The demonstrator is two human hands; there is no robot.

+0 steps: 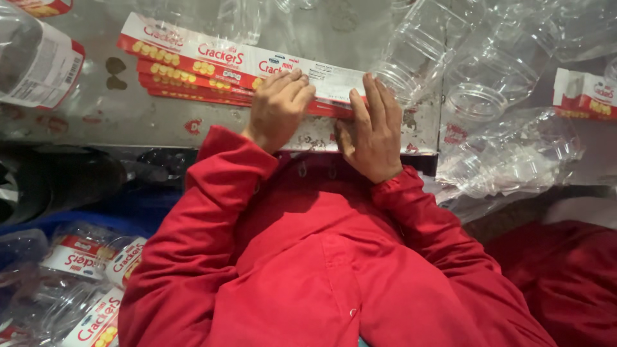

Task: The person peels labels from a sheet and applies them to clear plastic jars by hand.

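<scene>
The head camera looks down on a worn grey metal table (128,109), scuffed and stained, crowded with clear plastic jars (479,83) at the right. A fanned stack of long red-and-white paper labels (193,64) lies flat on it, long axis running from upper left to lower right. The left hand (277,109) presses its curled fingers onto the top label; the right hand (373,128) lies flat, fingers spread, on the label's right end. Red sleeves (212,212) fill the foreground.
</scene>
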